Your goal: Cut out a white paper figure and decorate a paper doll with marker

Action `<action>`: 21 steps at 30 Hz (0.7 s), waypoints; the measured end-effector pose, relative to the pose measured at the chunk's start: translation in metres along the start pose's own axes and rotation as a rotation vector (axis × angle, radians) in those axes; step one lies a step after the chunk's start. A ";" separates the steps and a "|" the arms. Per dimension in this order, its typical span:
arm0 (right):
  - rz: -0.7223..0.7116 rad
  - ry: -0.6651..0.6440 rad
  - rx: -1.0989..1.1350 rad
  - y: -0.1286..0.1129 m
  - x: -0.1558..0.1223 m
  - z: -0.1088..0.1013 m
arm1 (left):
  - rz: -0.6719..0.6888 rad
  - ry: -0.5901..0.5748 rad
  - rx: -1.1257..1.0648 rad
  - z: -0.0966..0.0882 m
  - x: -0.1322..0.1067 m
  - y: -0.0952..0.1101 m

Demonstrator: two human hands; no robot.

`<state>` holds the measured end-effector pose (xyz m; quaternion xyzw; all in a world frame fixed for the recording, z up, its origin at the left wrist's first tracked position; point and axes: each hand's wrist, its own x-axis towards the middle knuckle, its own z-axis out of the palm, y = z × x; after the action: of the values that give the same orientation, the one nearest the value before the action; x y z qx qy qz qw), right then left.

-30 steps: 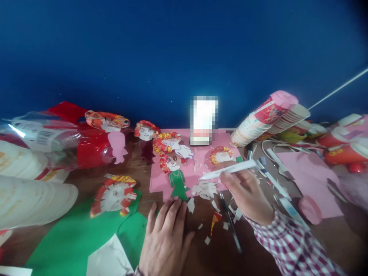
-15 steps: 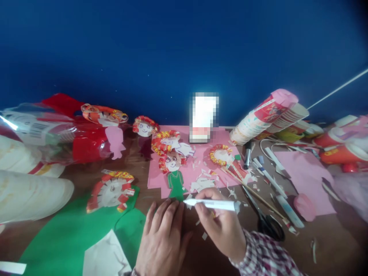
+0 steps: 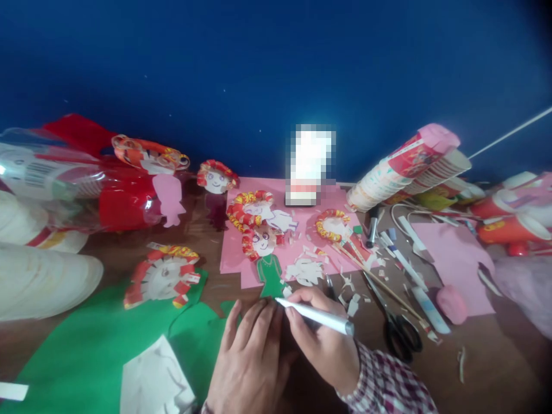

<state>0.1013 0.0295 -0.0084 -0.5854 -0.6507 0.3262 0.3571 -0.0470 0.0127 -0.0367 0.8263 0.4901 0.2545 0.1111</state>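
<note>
My right hand (image 3: 321,336) is closed around a white pen (image 3: 317,315), its tip pointing left toward my left fingertips. My left hand (image 3: 250,362) lies flat with fingers stretched out on the brown table, next to the edge of a green paper sheet (image 3: 99,356). Just beyond both hands lies a paper doll with a green dress (image 3: 268,267) and red-yellow curled hair on a pink sheet (image 3: 293,236). What lies under my left fingers is hidden.
More paper-cup dolls (image 3: 161,279) lie left and behind. Scissors (image 3: 399,328), pens and paper scraps lie to the right. A stack of paper cups (image 3: 409,169) lies on its side at the back right. Bagged red cups (image 3: 86,190) and white plates (image 3: 38,276) are at left.
My right hand brought the pen from over the pink sheet down and left to my left hand's fingertips. The scissors came into view. My left hand stayed flat.
</note>
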 end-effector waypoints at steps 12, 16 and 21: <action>0.061 0.022 -0.021 0.006 -0.002 0.010 | 0.033 0.024 0.002 0.002 -0.002 -0.001; 0.064 0.016 -0.032 0.006 -0.002 0.011 | -0.003 0.023 -0.038 0.004 -0.004 0.001; 0.064 0.026 -0.073 0.006 -0.003 0.012 | -0.023 0.024 -0.043 0.004 -0.003 0.002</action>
<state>0.0942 0.0274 -0.0197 -0.6230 -0.6382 0.3058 0.3333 -0.0445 0.0091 -0.0402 0.8148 0.4954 0.2734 0.1258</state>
